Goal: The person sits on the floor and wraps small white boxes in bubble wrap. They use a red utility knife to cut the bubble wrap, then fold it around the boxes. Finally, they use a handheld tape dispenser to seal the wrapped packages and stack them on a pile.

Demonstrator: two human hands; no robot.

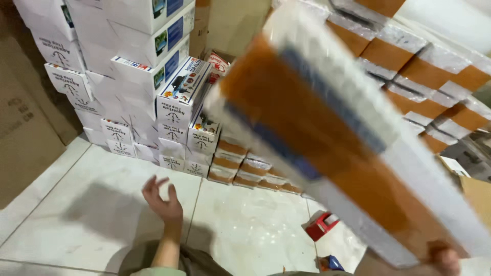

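Fingers of the right hand (444, 258) grip the lower corner of a long orange and white box (327, 128), blurred and tilted across the view near the camera. Left hand (162, 202) hangs open, fingers spread, above the tiled floor (245, 230), before stacked white boxes (153, 76)

blurred orange box (337, 133), right hand (444, 258) cut off

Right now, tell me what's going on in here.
A person is lifting a long orange and white box with the right hand gripping its lower corner. The left hand is open and empty above the tiled floor. Stacks of white boxes stand behind, and a red tape dispenser lies on the floor.
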